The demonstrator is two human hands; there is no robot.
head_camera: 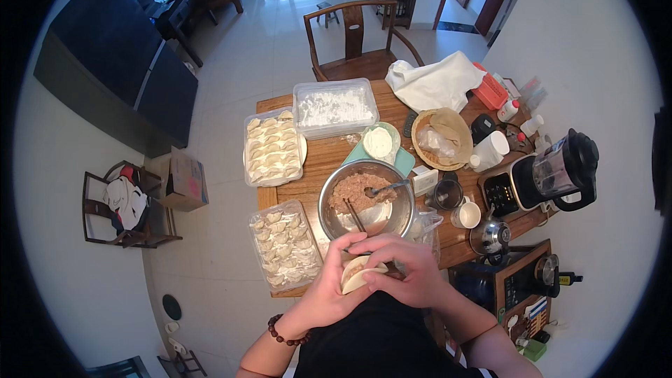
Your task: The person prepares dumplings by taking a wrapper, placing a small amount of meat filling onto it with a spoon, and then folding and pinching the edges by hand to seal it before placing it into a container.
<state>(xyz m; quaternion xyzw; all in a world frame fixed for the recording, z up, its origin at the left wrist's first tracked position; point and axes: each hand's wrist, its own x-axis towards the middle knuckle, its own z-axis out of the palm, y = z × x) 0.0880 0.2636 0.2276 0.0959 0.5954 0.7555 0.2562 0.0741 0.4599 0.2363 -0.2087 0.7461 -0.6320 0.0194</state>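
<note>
My left hand (332, 294) cradles a round dumpling wrapper (357, 275) with meat filling on it, partly folded over. The thumb and fingers of my right hand (401, 270) pinch the wrapper's right side. Just beyond my hands stands a steel mixing bowl (324, 210) of minced meat filling (362, 189), with chopsticks (355, 215) and a spoon (388, 187) in it. To the left, two plastic trays hold rows of floured dumplings, the upper tray (247, 157) and the lower tray (310, 226). Behind the bowl, a small bowl of white flour (378, 143) rests on a green board (405, 161).
A floured plastic container (336, 128) is at the back of the wooden table. Rightward stand a wicker basket (462, 126), a white mug (465, 215), a glass kettle (489, 236) and a blender (556, 173). A white cloth (430, 81) lies at the back, before a wooden chair (354, 31).
</note>
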